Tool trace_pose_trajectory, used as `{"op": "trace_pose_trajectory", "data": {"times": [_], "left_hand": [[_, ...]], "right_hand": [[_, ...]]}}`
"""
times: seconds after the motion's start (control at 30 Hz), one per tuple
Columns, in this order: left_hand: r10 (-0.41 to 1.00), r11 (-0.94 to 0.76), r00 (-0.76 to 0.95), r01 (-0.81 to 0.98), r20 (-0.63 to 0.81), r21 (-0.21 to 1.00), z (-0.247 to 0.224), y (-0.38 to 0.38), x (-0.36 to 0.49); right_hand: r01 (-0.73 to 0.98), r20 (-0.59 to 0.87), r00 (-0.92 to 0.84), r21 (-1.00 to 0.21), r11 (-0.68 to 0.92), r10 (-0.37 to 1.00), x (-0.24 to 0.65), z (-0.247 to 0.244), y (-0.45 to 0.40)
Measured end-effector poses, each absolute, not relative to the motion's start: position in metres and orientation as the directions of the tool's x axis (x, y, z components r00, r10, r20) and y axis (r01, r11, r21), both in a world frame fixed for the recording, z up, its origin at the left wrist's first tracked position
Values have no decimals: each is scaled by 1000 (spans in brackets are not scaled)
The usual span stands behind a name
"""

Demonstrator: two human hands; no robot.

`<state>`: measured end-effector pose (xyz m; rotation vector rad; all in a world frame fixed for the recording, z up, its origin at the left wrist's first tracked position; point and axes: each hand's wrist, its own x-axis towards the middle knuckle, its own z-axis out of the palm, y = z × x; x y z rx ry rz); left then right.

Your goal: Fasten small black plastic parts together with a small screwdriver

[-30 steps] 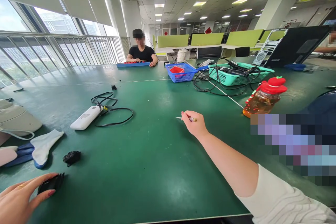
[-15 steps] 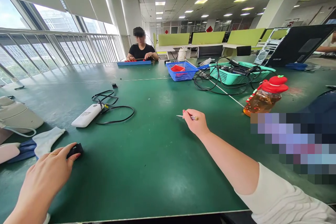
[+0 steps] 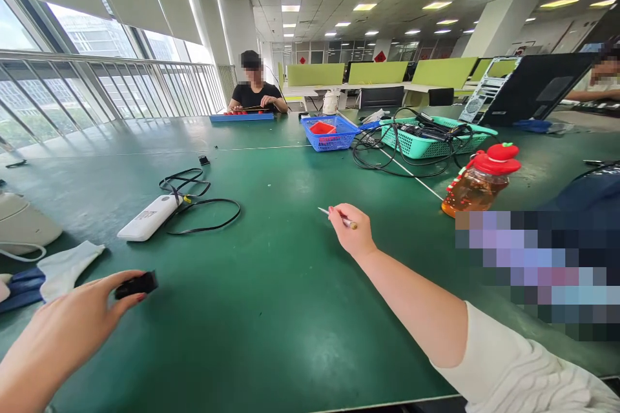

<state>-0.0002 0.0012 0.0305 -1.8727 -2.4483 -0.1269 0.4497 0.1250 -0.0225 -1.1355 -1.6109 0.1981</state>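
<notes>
At the lower left, my left hand [image 3: 92,313] grips a small black block-like object [image 3: 137,284] between thumb and fingers; its exact kind I cannot make out. My right hand [image 3: 352,230] is closed around a slim pen-like tool [image 3: 351,224] over the middle of the green table [image 3: 252,335]. The tool's pale, pointed end sticks out to the left and its brownish end to the right. Beyond my left hand lies a white power bank [image 3: 151,218] beside a looped black cable [image 3: 236,214].
A bottle with a red lid [image 3: 482,184] stands at the right. Behind it are a teal basket [image 3: 411,142] full of cables and a blue basket [image 3: 334,140]. A white and blue cloth [image 3: 68,264] lies at the left. A person [image 3: 254,93] sits across the table.
My left hand has turned a little, showing more of the black object. My right hand keeps its hold on the tool, whose tilt has changed slightly. The whole view has shifted somewhat.
</notes>
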Motion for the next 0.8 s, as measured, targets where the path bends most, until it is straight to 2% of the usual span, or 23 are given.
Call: {"op": "trace_pose_trajectory", "data": {"times": [0.07, 0.13, 0.3, 0.5, 0.6, 0.8], "left_hand": [[990, 116, -116, 993, 80, 7, 48, 9, 46], [992, -117, 114, 992, 52, 56, 60, 22, 96], [875, -483, 484, 866, 29, 127, 50, 72, 191], [832, -552, 526, 817, 178, 165, 16, 127, 240], [831, -552, 509, 804, 225, 221, 3, 139, 244], [878, -478, 439, 787, 191, 390, -7, 143, 232]], "right_hand": [[548, 661, 30, -638, 541, 749, 447, -25, 126], [549, 631, -7, -646, 530, 776, 445, -27, 127], [562, 547, -113, -654, 507, 830, 444, -27, 128], [584, 631, -199, -538, 608, 750, 442, -24, 123], [572, 650, -249, -499, 651, 718, 444, -21, 119], [520, 739, -208, -471, 712, 641, 451, -11, 113]]}}
